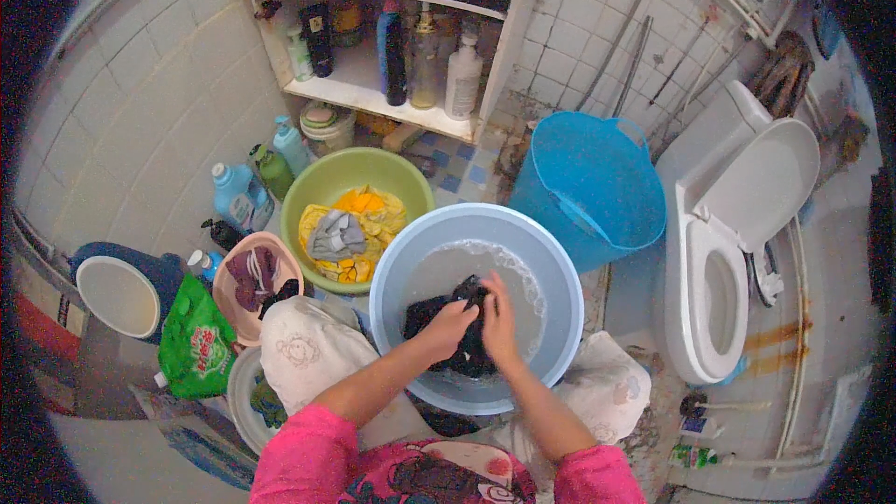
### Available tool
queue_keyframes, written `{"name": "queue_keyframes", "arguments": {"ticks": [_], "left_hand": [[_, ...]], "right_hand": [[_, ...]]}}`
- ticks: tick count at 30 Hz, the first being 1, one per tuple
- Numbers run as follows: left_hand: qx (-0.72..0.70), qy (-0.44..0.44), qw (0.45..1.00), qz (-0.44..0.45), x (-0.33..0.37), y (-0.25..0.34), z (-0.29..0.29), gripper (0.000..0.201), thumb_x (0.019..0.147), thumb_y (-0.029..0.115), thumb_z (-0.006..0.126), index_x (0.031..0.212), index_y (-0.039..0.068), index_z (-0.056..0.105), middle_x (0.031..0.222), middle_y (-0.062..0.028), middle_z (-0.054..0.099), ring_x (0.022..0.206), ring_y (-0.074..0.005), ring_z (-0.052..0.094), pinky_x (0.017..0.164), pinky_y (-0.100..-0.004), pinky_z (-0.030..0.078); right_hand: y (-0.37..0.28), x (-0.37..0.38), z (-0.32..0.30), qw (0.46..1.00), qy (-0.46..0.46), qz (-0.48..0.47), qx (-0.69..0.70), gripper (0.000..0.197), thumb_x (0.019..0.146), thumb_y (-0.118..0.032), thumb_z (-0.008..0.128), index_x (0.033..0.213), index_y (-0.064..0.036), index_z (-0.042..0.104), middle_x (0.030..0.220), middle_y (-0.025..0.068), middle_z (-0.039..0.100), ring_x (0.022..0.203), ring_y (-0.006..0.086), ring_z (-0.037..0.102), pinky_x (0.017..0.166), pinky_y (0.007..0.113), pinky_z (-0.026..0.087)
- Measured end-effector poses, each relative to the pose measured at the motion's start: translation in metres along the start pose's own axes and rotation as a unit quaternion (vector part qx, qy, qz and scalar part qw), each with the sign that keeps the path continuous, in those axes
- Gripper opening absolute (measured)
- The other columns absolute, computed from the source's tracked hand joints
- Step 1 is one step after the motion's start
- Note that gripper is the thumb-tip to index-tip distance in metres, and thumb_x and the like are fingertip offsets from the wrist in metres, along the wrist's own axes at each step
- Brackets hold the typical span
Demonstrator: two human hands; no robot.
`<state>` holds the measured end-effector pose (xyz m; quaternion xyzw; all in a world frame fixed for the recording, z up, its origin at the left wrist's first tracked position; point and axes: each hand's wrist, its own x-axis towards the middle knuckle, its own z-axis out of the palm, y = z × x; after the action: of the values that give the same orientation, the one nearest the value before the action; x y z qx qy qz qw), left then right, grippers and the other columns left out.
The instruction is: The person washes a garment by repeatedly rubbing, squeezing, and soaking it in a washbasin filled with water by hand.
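A white toilet (679, 317) stands on the bathroom's tiled floor (460, 166), right of a light-blue basin (390, 299) of sudsy water (443, 268). In it, the left hand (448, 329) clamps its fingers on a black cloth (476, 357); the right hand (498, 322) touches the cloth, but whether it grips I cannot tell.

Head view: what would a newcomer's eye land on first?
At lower centre, the left hand and right hand are on black cloth in a pale blue basin. Beyond it to the left sits a green basin of yellow and grey cloth; to the right, a blue tub.
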<state>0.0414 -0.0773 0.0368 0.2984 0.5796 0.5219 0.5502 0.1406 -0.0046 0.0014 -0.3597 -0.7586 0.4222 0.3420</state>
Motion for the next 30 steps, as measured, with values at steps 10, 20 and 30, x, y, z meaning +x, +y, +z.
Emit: {"name": "queue_keyframes", "arguments": {"ticks": [10,20,30], "left_hand": [[-0.271,0.066,0.959,-0.058,0.038,-0.042,-0.014,0.031,0.090,0.024,0.033,0.109,0.005,0.049,0.107,-0.0140,0.053,0.098,-0.0257,0.053,0.080,-0.0379,0.045],[0.109,0.069,0.976,0.176,0.008,-0.029,-0.018,0.030,0.088,0.024,0.042,0.107,0.001,0.048,0.097,-0.0110,0.055,0.086,-0.0175,0.054,0.074,-0.0305,0.043],[-0.364,-0.011,0.914,-0.178,0.015,-0.012,-0.013,0.065,0.061,-0.011,0.055,0.121,-0.003,0.034,0.113,-0.0258,0.045,0.110,-0.0376,0.041,0.093,-0.0389,0.035]], "right_hand": [[-0.043,-0.014,0.009,0.992,-0.104,-0.064,0.011,0.027,0.090,-0.015,0.038,0.111,-0.0057,0.052,0.131,0.0141,0.037,0.124,0.0280,0.030,0.103,0.035,0.020],[-0.004,0.018,-0.009,0.968,-0.081,0.227,0.073,0.023,0.087,-0.010,0.042,0.105,-0.0045,0.055,0.121,0.0147,0.047,0.116,0.0302,0.040,0.099,0.035,0.028],[0.024,0.020,-0.006,0.978,-0.056,0.149,0.136,0.025,0.091,-0.012,0.035,0.110,-0.0060,0.050,0.119,0.0107,0.050,0.114,0.0251,0.043,0.099,0.033,0.028]]}}
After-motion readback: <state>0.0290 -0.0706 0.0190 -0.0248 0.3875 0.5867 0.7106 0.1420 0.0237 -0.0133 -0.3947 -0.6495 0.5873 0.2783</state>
